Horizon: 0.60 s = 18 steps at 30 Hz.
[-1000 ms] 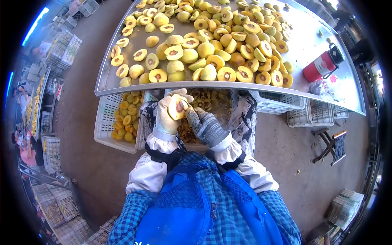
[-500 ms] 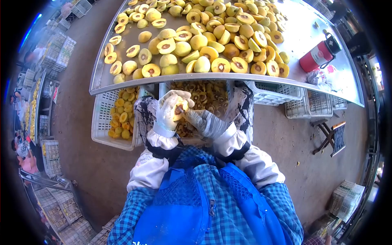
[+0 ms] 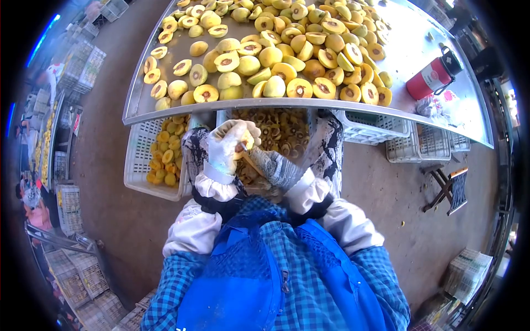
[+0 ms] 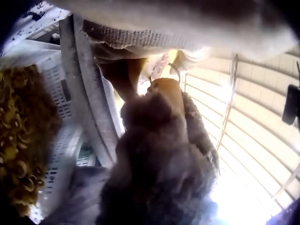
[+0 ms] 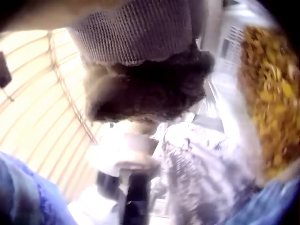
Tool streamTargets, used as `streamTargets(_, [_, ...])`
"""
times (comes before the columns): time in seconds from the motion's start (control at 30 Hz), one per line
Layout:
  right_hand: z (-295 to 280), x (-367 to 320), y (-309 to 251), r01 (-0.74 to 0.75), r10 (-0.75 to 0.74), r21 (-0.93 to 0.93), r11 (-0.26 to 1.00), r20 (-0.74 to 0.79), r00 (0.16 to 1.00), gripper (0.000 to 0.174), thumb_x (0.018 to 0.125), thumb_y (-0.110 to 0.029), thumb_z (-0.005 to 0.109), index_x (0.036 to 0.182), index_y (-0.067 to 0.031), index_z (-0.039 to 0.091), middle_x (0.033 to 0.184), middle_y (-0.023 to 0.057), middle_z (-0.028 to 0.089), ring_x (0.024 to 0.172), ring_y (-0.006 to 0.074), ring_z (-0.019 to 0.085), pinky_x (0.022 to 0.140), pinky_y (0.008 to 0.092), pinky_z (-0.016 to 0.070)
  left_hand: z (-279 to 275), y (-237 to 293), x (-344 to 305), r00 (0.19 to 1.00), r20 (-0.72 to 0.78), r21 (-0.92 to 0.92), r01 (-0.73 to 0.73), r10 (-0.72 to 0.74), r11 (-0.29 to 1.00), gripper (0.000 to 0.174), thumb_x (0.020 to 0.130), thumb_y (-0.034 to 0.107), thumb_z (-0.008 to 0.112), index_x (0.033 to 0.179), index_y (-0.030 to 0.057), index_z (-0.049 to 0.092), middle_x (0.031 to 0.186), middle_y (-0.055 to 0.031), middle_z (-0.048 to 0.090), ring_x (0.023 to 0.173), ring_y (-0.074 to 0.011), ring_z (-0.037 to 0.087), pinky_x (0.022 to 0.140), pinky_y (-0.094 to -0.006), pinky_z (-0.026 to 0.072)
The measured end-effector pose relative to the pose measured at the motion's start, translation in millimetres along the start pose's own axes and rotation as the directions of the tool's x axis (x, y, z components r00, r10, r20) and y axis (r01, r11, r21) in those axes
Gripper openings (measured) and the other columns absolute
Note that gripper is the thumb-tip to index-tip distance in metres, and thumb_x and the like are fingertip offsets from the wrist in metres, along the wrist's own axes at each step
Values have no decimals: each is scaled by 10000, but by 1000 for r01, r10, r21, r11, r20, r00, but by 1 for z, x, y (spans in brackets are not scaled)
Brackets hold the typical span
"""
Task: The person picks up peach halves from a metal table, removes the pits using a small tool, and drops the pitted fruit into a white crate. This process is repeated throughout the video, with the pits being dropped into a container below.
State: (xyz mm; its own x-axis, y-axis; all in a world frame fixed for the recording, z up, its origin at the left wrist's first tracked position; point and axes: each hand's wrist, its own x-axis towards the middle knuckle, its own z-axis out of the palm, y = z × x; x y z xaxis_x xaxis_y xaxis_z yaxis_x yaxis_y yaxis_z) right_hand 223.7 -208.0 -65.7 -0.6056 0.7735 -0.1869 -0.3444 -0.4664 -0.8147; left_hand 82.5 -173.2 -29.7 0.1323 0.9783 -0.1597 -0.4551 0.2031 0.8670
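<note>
a flat grey metal table point(image 3: 408, 49) spans the top of the head view above a brown concrete floor point(image 3: 110, 209). it is heaped with cut yellow peach halves point(image 3: 276, 55), and a red cylindrical flask point(image 3: 433, 77) lies near its right end. just below the table's near edge, the left hand point(image 3: 227, 146), in a white glove, has its fingers curled round one yellow peach half point(image 3: 247, 140). the right hand point(image 3: 273, 164), in a grey knit glove, meets that fruit with bent fingers. whether the right hand grips a tool or only presses the fruit cannot be told, because its fingertips are hidden behind the left glove and only a thin orange sliver shows beneath them. only the head view shows the table top. under the table's left part it also shows a white slatted plastic crate point(image 3: 138, 157) of yellow fruit, and a heap of brownish cut pieces point(image 3: 284, 132) behind the hands. the left wrist view looks up from beneath the table. there the grey glove is a dark fuzzy mass, with the table's rim beside it and a pale ribbed roof point(image 4: 262, 103) beyond, which the head view misses. the right wrist view is badly blurred: a knit cuff and a yellow-filled crate read, but the fingers are lost.
</note>
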Motion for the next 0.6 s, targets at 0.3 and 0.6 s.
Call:
streamTargets(0.3, [-18,-12,-27,-471,253,389,792,492,833,316,893,-326,561,1057,-58,595,811,48,600,727,118,580,625,227,472,10,-20,-5,981,191,-422,39,47,906,339,885,317,497,945,1,601,861,-165,623,726,-282,611,599,-369,514])
streamTargets(0.6, [-55,-7,54,-517,561,216,828,-305,770,476,864,-572,466,935,-118,593,656,11,531,464,143,457,416,275,376,-96,73,-17,579,147,979,31,802,-202,328,759,183,683,1032,40,570,972,-165,586,896,-318,564,791,-417,461])
